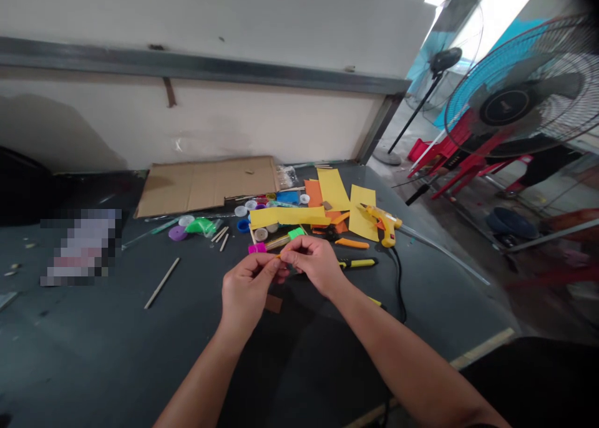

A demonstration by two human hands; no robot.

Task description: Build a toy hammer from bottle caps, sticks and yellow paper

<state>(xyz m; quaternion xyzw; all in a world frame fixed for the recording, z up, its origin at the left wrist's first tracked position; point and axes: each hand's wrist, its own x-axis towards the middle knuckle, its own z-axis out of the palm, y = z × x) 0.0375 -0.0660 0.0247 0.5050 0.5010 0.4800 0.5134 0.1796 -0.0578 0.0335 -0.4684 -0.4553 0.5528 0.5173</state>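
My left hand (pixel 249 286) and my right hand (pixel 314 262) meet over the dark table, fingertips together. Between them they pinch a small orange-yellow piece (pixel 279 256), mostly covered by the fingers, so its kind is unclear. Just beyond the hands are a pink piece (pixel 257 248), a bright green piece (pixel 296 233) and a long yellow strip (pixel 290 216). A small brown cardboard piece (pixel 273 303) lies below my left hand's fingers. Right of my right hand is a yellow-and-black cutter-like tool (pixel 358 263), partly hidden by that hand.
A yellow glue gun (pixel 386 223) with a black cord lies at the right, by yellow sheets (pixel 333 188). Bottle caps (pixel 178 233) and a cardboard sheet (pixel 206 183) are toward the wall. One stick (pixel 161 283) lies at left. A fan (pixel 510 103) stands beyond the table.
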